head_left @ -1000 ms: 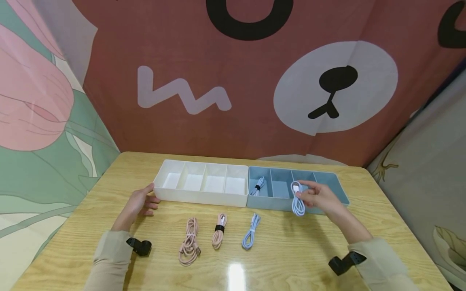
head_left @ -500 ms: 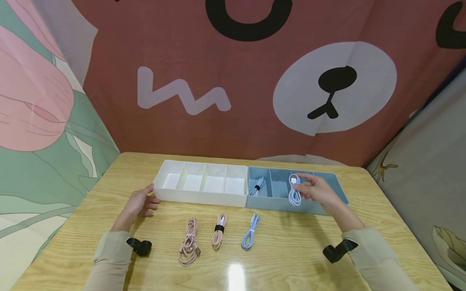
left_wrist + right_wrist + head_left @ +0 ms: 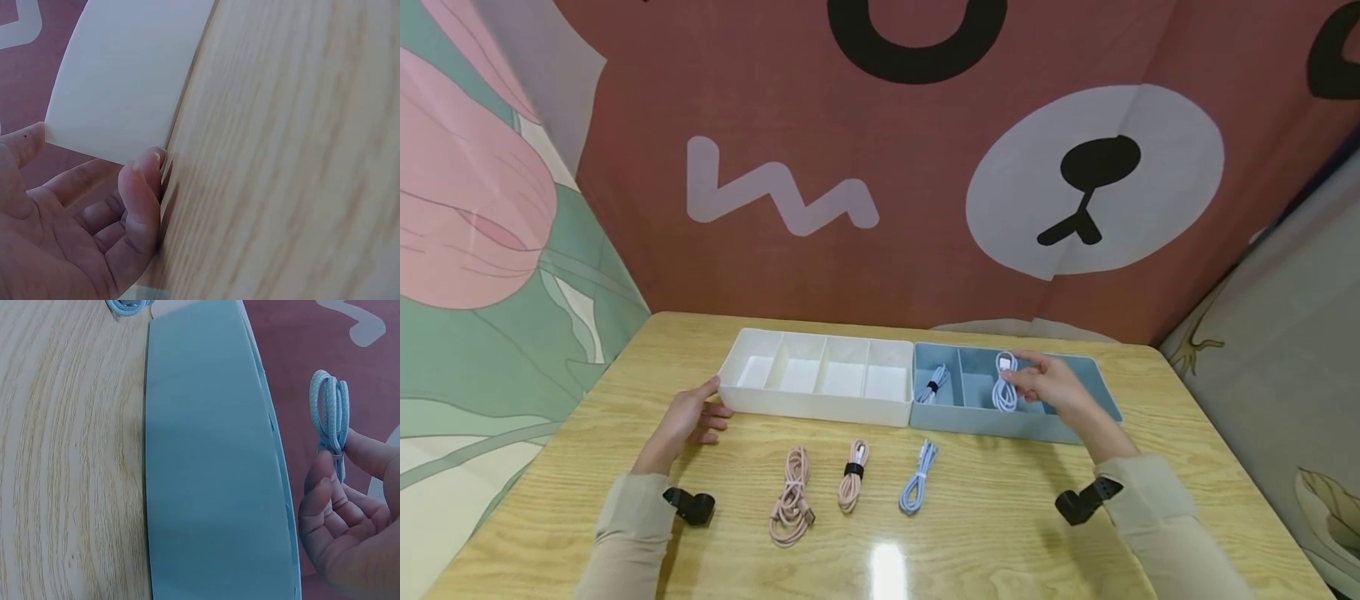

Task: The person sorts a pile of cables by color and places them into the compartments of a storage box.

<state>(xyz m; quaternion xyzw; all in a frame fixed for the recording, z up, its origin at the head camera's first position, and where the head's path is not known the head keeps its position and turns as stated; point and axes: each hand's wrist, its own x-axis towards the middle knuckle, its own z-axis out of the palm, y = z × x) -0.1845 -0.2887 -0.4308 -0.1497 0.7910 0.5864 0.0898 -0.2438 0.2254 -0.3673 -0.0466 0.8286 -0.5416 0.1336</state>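
Observation:
My right hand [image 3: 1051, 385] pinches a coiled light-blue USB cable [image 3: 1004, 390] between thumb and fingers. In the head view the coil hangs over the second and third compartments of the blue organizer box [image 3: 992, 422]; the right wrist view has this cable [image 3: 331, 409] above the box rim. My left hand [image 3: 688, 417] rests with loosely bent fingers at the left end of the white organizer box [image 3: 820, 407], fingertips right at its corners. In the blue box's leftmost compartment lies a light-blue cable [image 3: 934, 383] with a black strap.
On the wooden table [image 3: 1000, 533], in front of the boxes, lie a large pink cable coil [image 3: 792, 497], a pink cable with a black strap [image 3: 853, 476] and a light-blue cable [image 3: 917, 477]. A brown printed cloth [image 3: 910, 275] hangs behind the table.
My right hand has moved away from me and slightly left, carrying the blue cable from in front of the blue box to over its compartments. The left hand stays at the white box.

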